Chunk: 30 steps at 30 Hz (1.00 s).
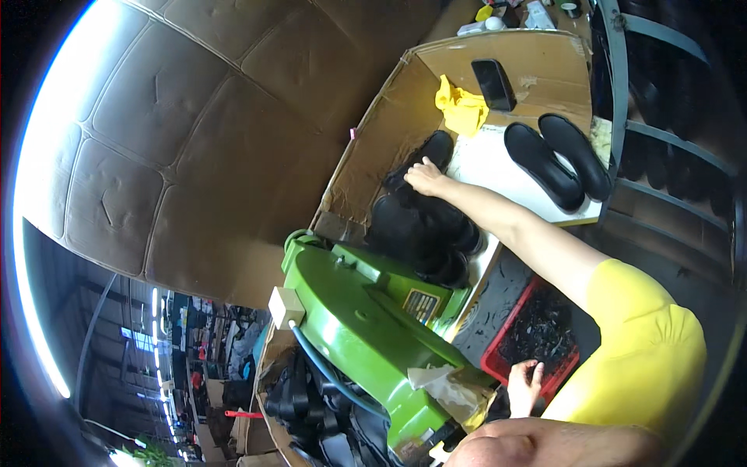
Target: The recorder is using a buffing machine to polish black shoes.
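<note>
Two hands in view, both bare. Left hand (pixel 525 385) sits lowest in frame, fingers loosely spread and holding nothing, at the edge of a red crate (pixel 498 359) filled with black scraps. Just left of it is a green machine (pixel 366 327) with a beige box and a blue hose on its side; crumpled paper (pixel 443 387) lies against its lower end, close to that hand. More black straps are heaped in a carton (pixel 268 370) below the machine. Beyond the machine is a pile of black soles (pixel 420 229). Right arm, in a yellow sleeve (pixel 646 350), stretches over the pile, and the right hand (pixel 426 175) lies palm-down on its far end, fingers curved onto a black sole (pixel 437 146); cannot tell if it grips it or only presses on it. Right of that hand is a white board (pixel 498 167) with two more black soles (pixel 556 159) lying side by side, apart from the pile. Farther on, a yellow rag (pixel 461 107) and a dark phone (pixel 492 84) rest on the cardboard (pixel 545 66) that walls in the bench.
</note>
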Each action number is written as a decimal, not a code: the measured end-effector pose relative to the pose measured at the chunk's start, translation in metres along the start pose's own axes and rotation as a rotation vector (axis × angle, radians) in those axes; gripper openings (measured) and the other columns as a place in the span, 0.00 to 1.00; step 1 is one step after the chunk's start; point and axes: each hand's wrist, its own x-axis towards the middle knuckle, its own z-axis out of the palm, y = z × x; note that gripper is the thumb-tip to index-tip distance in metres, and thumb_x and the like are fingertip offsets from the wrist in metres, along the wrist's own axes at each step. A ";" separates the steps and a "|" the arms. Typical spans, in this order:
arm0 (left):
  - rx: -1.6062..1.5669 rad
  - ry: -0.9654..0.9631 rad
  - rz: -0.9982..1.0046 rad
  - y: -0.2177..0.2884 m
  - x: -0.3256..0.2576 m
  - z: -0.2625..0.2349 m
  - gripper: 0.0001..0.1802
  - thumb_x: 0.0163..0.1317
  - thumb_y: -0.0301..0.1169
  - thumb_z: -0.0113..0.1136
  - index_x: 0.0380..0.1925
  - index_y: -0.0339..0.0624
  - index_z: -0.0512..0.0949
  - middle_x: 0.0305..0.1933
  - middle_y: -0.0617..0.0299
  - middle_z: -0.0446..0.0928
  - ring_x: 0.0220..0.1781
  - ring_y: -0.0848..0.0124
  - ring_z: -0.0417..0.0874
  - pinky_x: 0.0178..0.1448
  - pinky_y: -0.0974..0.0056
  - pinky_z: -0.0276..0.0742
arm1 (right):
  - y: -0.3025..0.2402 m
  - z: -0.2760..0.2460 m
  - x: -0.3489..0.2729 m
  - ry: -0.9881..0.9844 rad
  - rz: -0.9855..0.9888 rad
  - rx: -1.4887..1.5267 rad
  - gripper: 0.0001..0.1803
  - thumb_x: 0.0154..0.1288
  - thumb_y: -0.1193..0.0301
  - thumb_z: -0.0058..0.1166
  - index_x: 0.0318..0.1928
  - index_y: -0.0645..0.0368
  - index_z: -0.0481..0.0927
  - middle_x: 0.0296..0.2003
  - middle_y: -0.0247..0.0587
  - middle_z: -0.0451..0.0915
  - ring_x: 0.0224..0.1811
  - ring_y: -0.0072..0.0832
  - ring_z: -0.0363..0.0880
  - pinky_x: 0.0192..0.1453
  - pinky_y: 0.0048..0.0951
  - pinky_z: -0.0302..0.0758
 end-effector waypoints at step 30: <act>-0.569 0.507 -0.019 0.075 -0.028 -0.051 0.22 0.43 0.27 0.79 0.33 0.40 0.73 0.30 0.67 0.73 0.31 0.78 0.71 0.36 0.71 0.69 | -0.149 -0.072 -0.574 -0.887 0.541 1.857 0.31 0.53 0.87 0.63 0.60 0.60 0.72 0.49 0.36 0.80 0.50 0.24 0.78 0.55 0.29 0.77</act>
